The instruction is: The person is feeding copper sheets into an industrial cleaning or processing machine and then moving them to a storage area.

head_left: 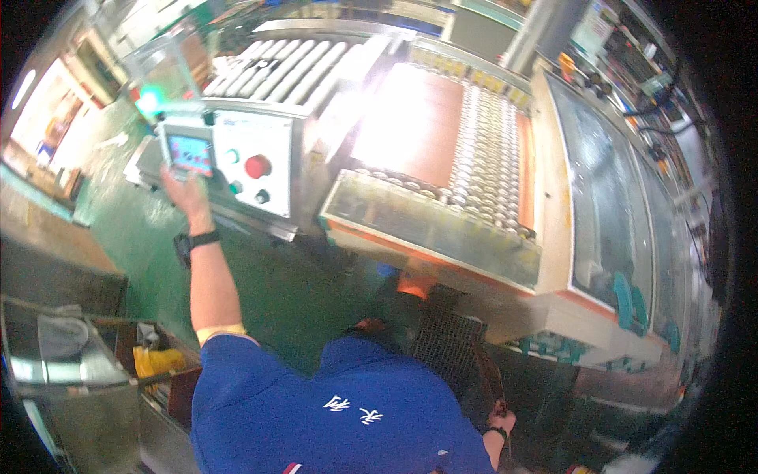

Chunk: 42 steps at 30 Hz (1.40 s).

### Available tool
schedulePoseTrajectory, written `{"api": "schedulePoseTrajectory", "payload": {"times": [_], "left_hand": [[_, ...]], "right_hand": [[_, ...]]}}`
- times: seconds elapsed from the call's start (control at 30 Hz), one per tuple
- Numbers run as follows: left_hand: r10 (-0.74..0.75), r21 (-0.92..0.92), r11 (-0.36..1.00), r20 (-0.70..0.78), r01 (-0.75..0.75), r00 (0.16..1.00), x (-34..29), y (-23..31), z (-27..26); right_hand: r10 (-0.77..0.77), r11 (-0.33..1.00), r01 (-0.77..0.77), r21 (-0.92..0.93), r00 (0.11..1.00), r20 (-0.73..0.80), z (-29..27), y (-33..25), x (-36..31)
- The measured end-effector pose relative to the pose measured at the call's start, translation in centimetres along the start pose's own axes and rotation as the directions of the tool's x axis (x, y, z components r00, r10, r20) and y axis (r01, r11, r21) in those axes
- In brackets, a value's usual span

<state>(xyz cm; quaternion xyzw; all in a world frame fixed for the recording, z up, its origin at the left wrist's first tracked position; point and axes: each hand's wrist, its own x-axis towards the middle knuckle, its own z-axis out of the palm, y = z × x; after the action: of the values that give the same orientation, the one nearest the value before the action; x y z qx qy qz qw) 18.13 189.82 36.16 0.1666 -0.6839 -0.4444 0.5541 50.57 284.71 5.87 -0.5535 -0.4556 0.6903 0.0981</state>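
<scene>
I see left hand (188,197) at lower edge of touchscreen (190,153), upper left of frame; can't tell finger spread. I'd tap lightly, keep well off red button (257,166). Right hand (502,418), lower right, by thin brown sheet (491,373); can't tell if gripping.

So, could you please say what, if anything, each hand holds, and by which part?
The right hand holds what looks like a thin sheet by its edge; the left hand is at the lower edge of the screen, grip unclear.
</scene>
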Motion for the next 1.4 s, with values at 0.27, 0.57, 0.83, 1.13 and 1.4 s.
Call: {"api": "schedulePoseTrajectory", "payload": {"times": [0.27,0.57,0.83,1.13,1.4], "left_hand": [[0.322,0.041,0.935,0.326,-0.353,0.889,-13.2,16.0,7.1],[0.160,0.048,0.919,0.862,-0.391,0.480,-22.1,12.9,28.1],[-0.348,0.222,0.661,0.937,-0.717,-0.030,-19.9,12.7,33.7],[-0.522,0.501,0.818,0.853,-0.283,0.005,-21.7,16.1,34.6],[-0.503,0.487,0.862,0.856,-0.141,-0.117,-25.0,16.1,38.4]], "right_hand": [[0.040,0.996,-0.035,0.083,0.997,-0.060,-1.2,0.9,0.5],[0.201,0.874,-0.116,0.473,0.970,-0.134,2.2,0.0,-4.0],[0.360,0.662,-0.084,0.745,0.907,-0.218,2.1,-1.6,-11.9],[0.352,0.735,-0.069,0.674,0.889,-0.293,-1.0,0.8,-13.1],[0.394,0.694,0.106,0.712,0.772,-0.499,0.3,0.7,-14.8]]}}
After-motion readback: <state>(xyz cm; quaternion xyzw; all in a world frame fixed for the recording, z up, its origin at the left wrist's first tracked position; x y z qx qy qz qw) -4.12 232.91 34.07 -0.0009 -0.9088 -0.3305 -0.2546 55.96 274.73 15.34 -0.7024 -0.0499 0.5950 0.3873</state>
